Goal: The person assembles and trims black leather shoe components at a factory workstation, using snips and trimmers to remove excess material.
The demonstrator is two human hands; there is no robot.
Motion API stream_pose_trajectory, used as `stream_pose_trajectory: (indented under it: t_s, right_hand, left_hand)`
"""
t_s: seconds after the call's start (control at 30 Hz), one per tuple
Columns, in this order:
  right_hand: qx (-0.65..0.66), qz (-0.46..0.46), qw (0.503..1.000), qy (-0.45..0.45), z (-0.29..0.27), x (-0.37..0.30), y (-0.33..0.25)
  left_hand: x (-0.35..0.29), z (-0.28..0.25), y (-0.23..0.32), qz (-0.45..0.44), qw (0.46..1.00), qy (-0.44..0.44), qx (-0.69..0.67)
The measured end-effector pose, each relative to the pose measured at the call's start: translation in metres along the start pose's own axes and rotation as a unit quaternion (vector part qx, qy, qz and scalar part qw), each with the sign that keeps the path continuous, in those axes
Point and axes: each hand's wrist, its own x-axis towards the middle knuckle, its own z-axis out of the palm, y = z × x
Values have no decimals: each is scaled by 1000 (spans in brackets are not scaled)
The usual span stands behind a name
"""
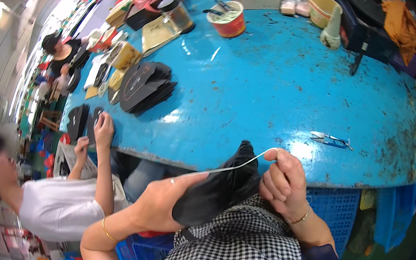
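Head cam, L of the pair, looks down & fwd from wearer's head, upright, wide fisheye. L hand point(162, 200) and R hand point(283, 183) are v. close, low ctr; blue table point(266, 80) spreads beyond w/ bowed edge, co-worker point(61, 206) off to L.

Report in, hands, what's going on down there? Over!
Left hand gripping black piece. Right hand pinching white cord, which runs over the piece. Blue snips lying on blue table, beyond right hand.
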Motion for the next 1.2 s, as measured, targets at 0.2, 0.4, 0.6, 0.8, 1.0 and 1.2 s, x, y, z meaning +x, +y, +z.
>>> stream_pose_trajectory:
  t_s: [0.2, 0.4, 0.6, 0.8, 1.0, 1.2]
  right_hand:
    - [-17, 246, 967, 58, -10, 28, 40]
    - [-124, 355, 919, -116, 14, 29, 112]
    - [-132, 596, 791, -36, -68, 13, 210]
    - [-384, 405, 777, -293, -51, -4, 246]
    - [-499, 451, 681, -289, -36, -1, 303]
    - [-637, 376, 587, -330, 2, -12, 356]
  left_hand:
    - [-97, 42, 5, -11, 994, 110, 15]
    - [-174, 85, 40, -193, 969, 148, -38]
    - [-241, 120, 33, -365, 861, 301, -188]
    - [-313, 178, -26, -367, 634, 436, -523]
    - [-349, 254, -107, -308, 560, 339, -691]
    - [-370, 335, -148, -284, 451, 393, -749]
